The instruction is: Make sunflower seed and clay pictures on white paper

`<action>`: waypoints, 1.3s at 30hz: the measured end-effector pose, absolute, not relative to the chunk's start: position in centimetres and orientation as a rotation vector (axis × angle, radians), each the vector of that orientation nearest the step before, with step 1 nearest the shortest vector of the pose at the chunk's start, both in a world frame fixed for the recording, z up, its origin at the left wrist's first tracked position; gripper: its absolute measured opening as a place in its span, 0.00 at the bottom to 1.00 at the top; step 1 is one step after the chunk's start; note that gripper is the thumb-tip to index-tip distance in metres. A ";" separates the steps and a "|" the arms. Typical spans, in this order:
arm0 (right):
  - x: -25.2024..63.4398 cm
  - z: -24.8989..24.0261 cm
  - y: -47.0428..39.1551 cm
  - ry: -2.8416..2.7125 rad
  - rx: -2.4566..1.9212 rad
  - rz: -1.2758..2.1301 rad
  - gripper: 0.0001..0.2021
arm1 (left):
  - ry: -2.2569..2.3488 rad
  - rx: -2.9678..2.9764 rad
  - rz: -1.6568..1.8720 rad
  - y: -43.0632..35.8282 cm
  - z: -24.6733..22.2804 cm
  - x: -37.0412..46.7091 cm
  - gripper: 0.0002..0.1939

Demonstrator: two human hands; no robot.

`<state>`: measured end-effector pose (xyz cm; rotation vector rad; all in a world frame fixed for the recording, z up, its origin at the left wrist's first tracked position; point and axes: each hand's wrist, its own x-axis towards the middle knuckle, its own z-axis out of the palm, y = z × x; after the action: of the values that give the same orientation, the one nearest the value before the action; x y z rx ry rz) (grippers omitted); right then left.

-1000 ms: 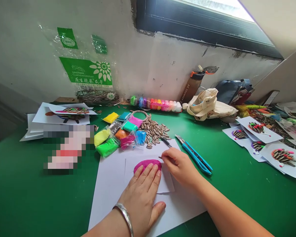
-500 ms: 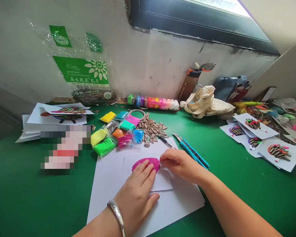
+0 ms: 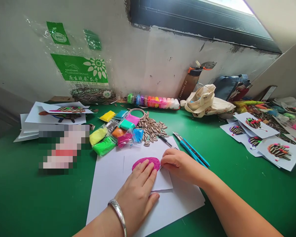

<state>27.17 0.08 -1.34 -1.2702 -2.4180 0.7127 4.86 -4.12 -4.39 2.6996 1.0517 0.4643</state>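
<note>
The green table (image 3: 227, 194) runs across the whole view, with its far edge along the wall. On it lies a large white sheet (image 3: 108, 197). At the table's far edge, a clear bag with a green label (image 3: 81, 69) leans against the wall. The left hand (image 3: 139, 186) lies flat, palm down, grasping nothing, its wrist in a silver bangle. The right hand (image 3: 176, 164) is closed to a pinch by the smaller sheet's right edge. Bright packets (image 3: 119, 132) are bunched by the large sheet's far left corner. The smaller sheet (image 3: 164, 181) rests on the large one. Past its far edge is a heap of striped seeds (image 3: 153, 126). A blue cutter (image 3: 191, 149) lies just beside the large sheet's right edge. The flat magenta oval (image 3: 153, 162) is on the smaller sheet, partly under the left fingertips. A dark pen (image 3: 164, 141) crosses the large sheet's far edge. Smallest is the sliver (image 3: 161, 167) between the right fingertips, too small to identify.
</note>
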 end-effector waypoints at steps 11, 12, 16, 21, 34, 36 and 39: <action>27.3 -1.6 0.5 -2.422 -1.219 0.738 0.10 | 1.054 2.737 0.458 -4.1 -4.5 5.0 0.28; 27.3 -1.6 0.5 -2.426 -1.219 0.747 0.10 | 1.052 2.747 0.456 -4.2 -4.5 5.0 0.28; 27.4 -1.6 0.7 -2.417 -1.227 0.748 0.10 | 1.043 2.774 0.459 -4.2 -4.5 5.0 0.28; 27.4 -1.6 0.8 -2.378 -1.228 0.785 0.10 | 1.048 2.780 0.452 -4.1 -4.6 4.9 0.27; 27.8 -1.7 0.9 -2.392 -1.233 0.797 0.10 | 1.044 2.785 0.435 -4.1 -4.4 5.0 0.27; 27.8 -1.8 1.0 -2.399 -1.241 0.764 0.10 | 1.044 2.782 0.437 -4.0 -4.4 5.1 0.27; 27.8 -1.8 1.0 -2.374 -1.247 0.777 0.10 | 1.043 2.772 0.450 -4.1 -4.5 5.1 0.27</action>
<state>27.75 1.03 -1.85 -1.2473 -2.3736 0.7772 5.05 -4.07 -4.49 2.7723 1.0432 0.4495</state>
